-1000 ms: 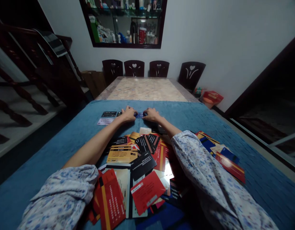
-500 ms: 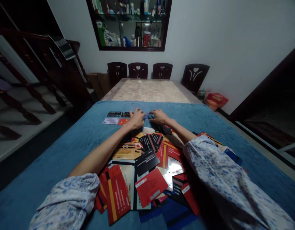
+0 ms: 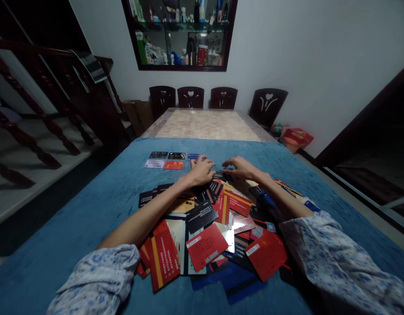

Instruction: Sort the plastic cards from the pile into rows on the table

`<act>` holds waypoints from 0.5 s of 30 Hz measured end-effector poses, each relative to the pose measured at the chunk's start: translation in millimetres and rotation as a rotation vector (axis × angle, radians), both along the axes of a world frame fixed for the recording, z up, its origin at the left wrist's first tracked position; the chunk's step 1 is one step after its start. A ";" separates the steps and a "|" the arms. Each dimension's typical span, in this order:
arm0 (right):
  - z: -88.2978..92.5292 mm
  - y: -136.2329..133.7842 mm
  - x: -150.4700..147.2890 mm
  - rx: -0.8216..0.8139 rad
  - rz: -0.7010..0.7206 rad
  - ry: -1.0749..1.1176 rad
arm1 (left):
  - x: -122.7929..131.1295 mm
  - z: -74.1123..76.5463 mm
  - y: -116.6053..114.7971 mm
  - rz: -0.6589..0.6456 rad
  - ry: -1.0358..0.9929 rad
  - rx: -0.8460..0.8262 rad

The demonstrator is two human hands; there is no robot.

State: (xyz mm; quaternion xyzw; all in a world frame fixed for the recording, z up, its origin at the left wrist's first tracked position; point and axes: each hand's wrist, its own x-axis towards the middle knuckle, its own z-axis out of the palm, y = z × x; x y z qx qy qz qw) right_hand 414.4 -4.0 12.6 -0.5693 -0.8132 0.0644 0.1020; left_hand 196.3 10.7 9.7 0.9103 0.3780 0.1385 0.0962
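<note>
Picking out a card seems the step in hand: both hands are at the far side of the loose card pile [image 3: 206,247], on the cloth [image 3: 100,192] toward the near edge of the bench [image 3: 202,124]. The left hand [image 3: 202,169] is open, fingers apart; whether the right hand [image 3: 240,168] grips anything, I cannot tell. The next move calls for pinching one card's edge, with overlapping cards in the way. Rowed cards [image 3: 173,165] lie flat, nearer the bench's left edge.
</note>
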 end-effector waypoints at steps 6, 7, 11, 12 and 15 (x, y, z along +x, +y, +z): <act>8.0 -25.1 11.2 -0.076 -0.001 0.076 | 6.1 -4.9 -5.8 -0.032 -0.003 -0.089; 8.2 -27.3 11.2 -0.087 -0.001 0.075 | 6.3 -5.9 -6.2 -0.036 -0.001 -0.096; 5.3 -30.4 9.7 -0.084 0.000 0.051 | 5.7 -9.4 -6.1 -0.059 0.022 -0.102; 4.4 -30.5 9.4 -0.084 0.007 0.047 | 5.3 -10.0 -5.9 -0.060 0.028 -0.110; 3.1 -31.6 9.0 -0.091 0.032 0.052 | 4.2 -10.5 -5.6 -0.049 0.036 -0.148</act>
